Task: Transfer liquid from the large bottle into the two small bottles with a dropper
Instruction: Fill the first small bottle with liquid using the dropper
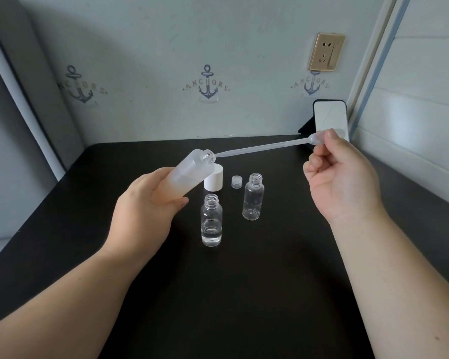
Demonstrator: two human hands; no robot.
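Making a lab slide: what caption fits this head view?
Left hand tilts frosted large bottle; right hand brings clear plastic dropper to its mouth, above two uncapped small clear bottles.

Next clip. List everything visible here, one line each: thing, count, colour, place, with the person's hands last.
large bottle: 1, frosted translucent, tilted in the air, uncapped
dropper: 1, clear, tip at the large bottle's mouth
small bottles: 2, clear, upright and uncapped on the table; near one holds some liquid, far one looks empty
white cap: 1, behind the large bottle
small clear cap: 1, left of the far bottle
table: 1, black
phone: 1, black-edged, propped at back right
wall socket: 1, gold
anchor prints: 3, blue, on wall
left hand: grips the large bottle
right hand: pinches the dropper's bulb
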